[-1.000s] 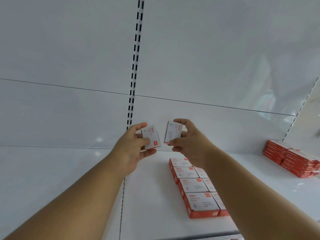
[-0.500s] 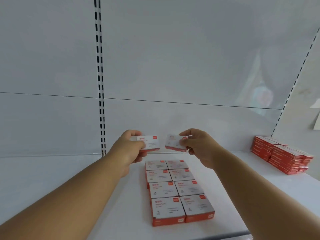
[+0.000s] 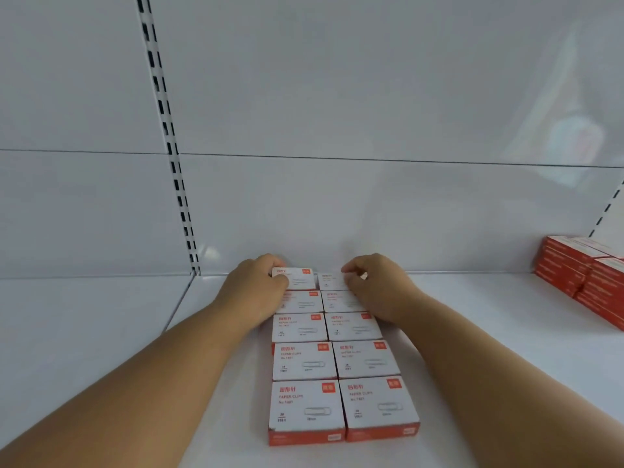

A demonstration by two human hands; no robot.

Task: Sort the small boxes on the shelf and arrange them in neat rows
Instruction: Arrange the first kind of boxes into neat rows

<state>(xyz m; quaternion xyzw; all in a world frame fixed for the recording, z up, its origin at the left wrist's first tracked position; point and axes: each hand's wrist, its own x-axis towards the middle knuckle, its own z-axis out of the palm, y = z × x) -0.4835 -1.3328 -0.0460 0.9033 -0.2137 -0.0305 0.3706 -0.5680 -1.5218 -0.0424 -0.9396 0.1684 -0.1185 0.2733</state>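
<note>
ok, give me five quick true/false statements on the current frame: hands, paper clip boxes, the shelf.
1. Each hand holds a box at the back end of the rows. True: the left hand grips the back-left box, the right hand the back-right box.
2. The boxes form three columns. False: two columns.
3. The box tops are white with red sides. True, as on the front-left box.
4. The hands hold the boxes up in the air. False: both are down at the level of the rows.
5. The red stack sits at the left of the shelf. False: far right.
</note>
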